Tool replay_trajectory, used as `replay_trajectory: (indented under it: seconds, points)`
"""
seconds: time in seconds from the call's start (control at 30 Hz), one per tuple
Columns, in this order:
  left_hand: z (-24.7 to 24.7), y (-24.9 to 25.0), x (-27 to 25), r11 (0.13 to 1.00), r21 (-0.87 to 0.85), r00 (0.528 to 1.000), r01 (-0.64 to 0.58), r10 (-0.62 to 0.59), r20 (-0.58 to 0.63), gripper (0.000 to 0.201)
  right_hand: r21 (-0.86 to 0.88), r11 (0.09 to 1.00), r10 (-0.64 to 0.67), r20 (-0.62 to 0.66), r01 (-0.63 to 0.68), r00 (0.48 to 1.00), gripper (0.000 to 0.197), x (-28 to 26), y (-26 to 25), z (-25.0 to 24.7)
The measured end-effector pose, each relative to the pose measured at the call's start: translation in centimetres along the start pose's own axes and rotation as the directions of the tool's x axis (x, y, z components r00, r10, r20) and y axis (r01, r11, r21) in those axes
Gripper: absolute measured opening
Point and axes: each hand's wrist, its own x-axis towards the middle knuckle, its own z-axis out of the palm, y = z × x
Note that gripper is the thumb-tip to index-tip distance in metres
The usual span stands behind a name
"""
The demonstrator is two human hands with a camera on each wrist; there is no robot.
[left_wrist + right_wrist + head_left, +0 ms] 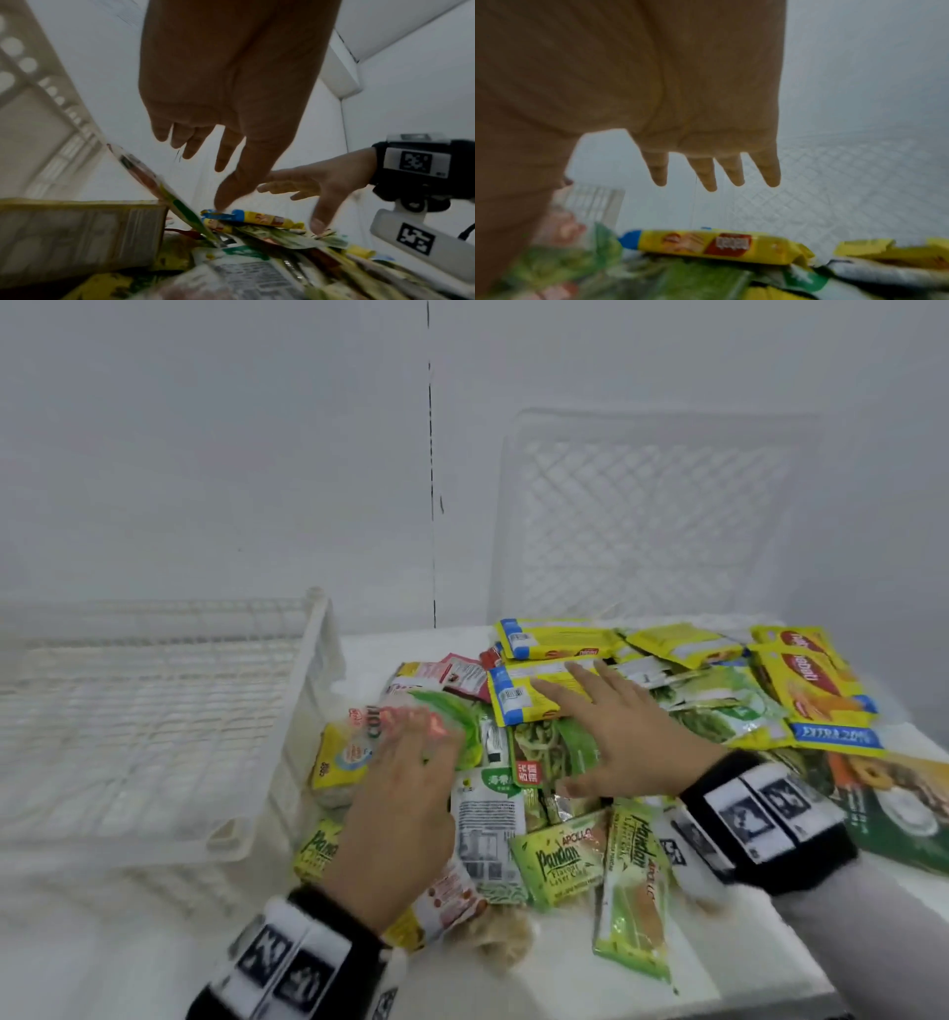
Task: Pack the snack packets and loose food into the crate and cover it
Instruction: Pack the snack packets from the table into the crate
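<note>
Both hands, left hand [395, 793] and right hand [616, 737], fingers spread and holding nothing, over snack packets [560, 701] heaped on the bench beside the empty white crate [154, 711]. Packets probably light, slippery, crushable; gather by edges.

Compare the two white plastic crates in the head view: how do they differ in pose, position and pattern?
The left crate sits low beside the packet pile, open side up; the back crate stands on edge behind the pile. The left crate has straight bars; the back crate has a diagonal lattice. Both are white and hold no packets.
</note>
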Motion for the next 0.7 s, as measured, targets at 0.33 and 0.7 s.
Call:
replay_trajectory:
  seconds: [0.33,0.7]
  points:
    - [2.9,-1.6,5.1,0.86,0.468,0.912,0.205,-0.341,0.228,0.094,-0.224,0.967,-0.057,0.289,0.125,0.956,0.121,4.7,0.7,0.5]
    - [3.7,-3.1,5.4,0.86,0.501,0.955,0.093,-0.219,0.198,0.1,-0.414,0.871,-0.23,0.131,0.264,0.964,0.087,3.9,-1.5,0.9]
